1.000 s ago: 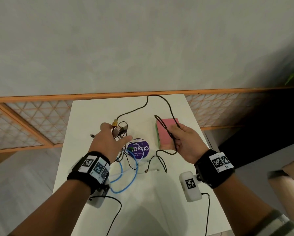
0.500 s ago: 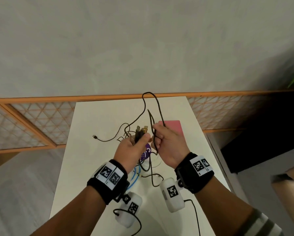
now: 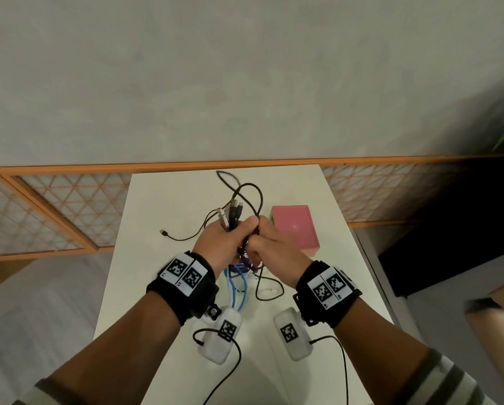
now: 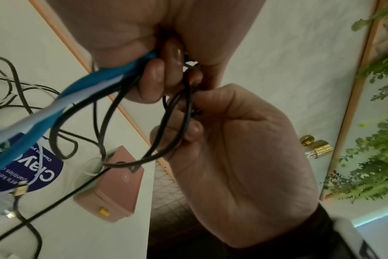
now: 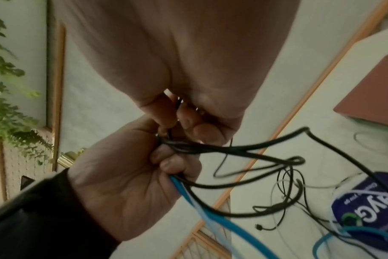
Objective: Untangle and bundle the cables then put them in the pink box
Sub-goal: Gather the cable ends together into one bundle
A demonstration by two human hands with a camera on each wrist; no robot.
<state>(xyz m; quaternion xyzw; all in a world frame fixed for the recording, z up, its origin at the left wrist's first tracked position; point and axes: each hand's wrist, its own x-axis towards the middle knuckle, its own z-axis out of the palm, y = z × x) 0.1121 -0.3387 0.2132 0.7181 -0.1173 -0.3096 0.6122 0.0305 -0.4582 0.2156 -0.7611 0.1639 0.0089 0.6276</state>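
Note:
My left hand (image 3: 225, 239) grips a bunch of cables above the white table (image 3: 163, 206), and several plugs (image 3: 230, 214) stick up out of the fist. Blue cables (image 4: 55, 105) and black ones hang from it to the tabletop. My right hand (image 3: 262, 238) touches the left and pinches a black cable (image 3: 246, 190), which loops up behind both hands. In the right wrist view the black cable (image 5: 244, 152) runs out between the two fists. The pink box (image 3: 296, 226) lies shut just right of my hands, also visible as the pink box (image 4: 115, 182).
A round purple label (image 4: 33, 166) lies on the table under the hanging cables, with thin white and black cable ends around it. One black cable end (image 3: 164, 232) trails to the left. An orange-framed lattice screen (image 3: 69, 206) stands behind the table, and its right edge (image 3: 361, 258) is close.
My right hand moved left from the pink box to meet the left hand, bringing the black cable along. Both hands rose, and the far cable loop drew closer.

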